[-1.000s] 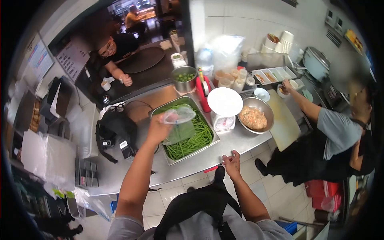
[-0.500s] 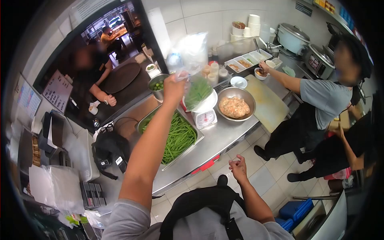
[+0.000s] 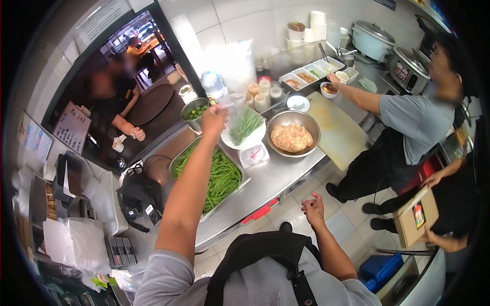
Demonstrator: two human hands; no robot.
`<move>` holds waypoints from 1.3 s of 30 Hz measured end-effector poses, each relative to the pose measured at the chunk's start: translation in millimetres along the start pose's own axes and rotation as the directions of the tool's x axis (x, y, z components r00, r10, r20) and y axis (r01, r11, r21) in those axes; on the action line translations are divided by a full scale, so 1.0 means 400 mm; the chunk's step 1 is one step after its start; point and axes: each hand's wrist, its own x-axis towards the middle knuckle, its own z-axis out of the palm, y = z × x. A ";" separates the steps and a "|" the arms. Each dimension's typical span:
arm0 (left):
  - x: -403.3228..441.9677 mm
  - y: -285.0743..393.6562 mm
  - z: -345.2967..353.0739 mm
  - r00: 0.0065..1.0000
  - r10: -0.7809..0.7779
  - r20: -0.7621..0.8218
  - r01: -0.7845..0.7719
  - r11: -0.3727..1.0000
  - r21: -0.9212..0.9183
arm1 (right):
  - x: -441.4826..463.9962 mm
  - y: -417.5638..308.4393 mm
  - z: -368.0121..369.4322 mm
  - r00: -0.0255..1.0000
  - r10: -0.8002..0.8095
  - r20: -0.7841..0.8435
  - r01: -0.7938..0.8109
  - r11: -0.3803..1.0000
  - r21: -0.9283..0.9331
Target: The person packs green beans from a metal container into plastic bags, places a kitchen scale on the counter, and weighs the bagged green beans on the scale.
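A tray (image 3: 248, 179) of green beans (image 3: 222, 176) sits near the counter's front edge. The left hand (image 3: 214, 121) grips a clear bag of beans (image 3: 246, 124) over the scale's white plate (image 3: 259, 134). The right hand (image 3: 313, 208), loose with bent fingers, hangs past that edge.

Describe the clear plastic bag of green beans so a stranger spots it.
On the silvery metal counter stands a white dial scale. Over its round white pan, the left hand holds the clear plastic bag, its green beans enclosed, unlike the rectangular metal tray's loose ones.
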 end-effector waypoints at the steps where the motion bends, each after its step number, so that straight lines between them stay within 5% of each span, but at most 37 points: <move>1: 0.000 0.001 -0.001 1.000 -0.011 0.024 0.010 0.999 0.037 | 0.010 -0.006 0.002 1.000 -0.001 0.007 0.001 1.000 -0.002; 14: -0.102 0.006 -0.070 0.981 0.111 -0.156 -0.112 0.994 0.001 | 0.101 -0.017 0.054 0.954 -0.083 0.289 0.093 0.995 -0.021; 16: -0.164 -0.018 -0.131 0.990 0.139 -0.007 -0.134 0.964 0.230 | 0.096 -0.057 0.046 0.945 -0.060 0.322 0.075 0.997 -0.035; 22: -0.311 -0.126 -0.316 0.998 0.033 -0.051 -0.017 0.957 0.289 | 0.107 -0.084 0.095 0.922 -0.094 0.377 0.167 0.972 -0.167; 26: -0.377 -0.173 -0.435 0.977 -0.123 -0.171 0.146 0.981 0.128 | 0.050 -0.238 0.220 0.856 -0.185 0.483 0.306 0.934 -0.186; 28: -0.392 -0.207 -0.495 0.971 -0.107 -0.215 0.149 0.969 0.194 | 0.031 -0.310 0.296 0.731 -0.253 0.634 0.406 0.908 -0.106; 32: -0.416 -0.214 -0.590 0.950 -0.174 -0.260 0.195 0.979 0.059 | 0.052 -0.564 0.413 0.426 -0.666 0.612 0.868 0.493 -0.068; 34: -0.409 -0.227 -0.624 0.942 -0.191 -0.275 0.195 0.981 -0.013 | 0.070 -0.761 0.463 0.440 -0.717 0.541 0.898 0.345 -0.273; 36: -0.388 -0.223 -0.643 0.946 -0.198 -0.258 0.192 0.980 -0.047 | 0.142 -0.862 0.547 0.303 -0.806 0.508 0.921 0.111 -0.373; 39: -0.359 -0.215 -0.647 0.960 -0.185 -0.210 0.171 0.982 -0.086 | 0.325 -0.851 0.639 0.232 -0.770 0.594 0.937 0.013 -0.349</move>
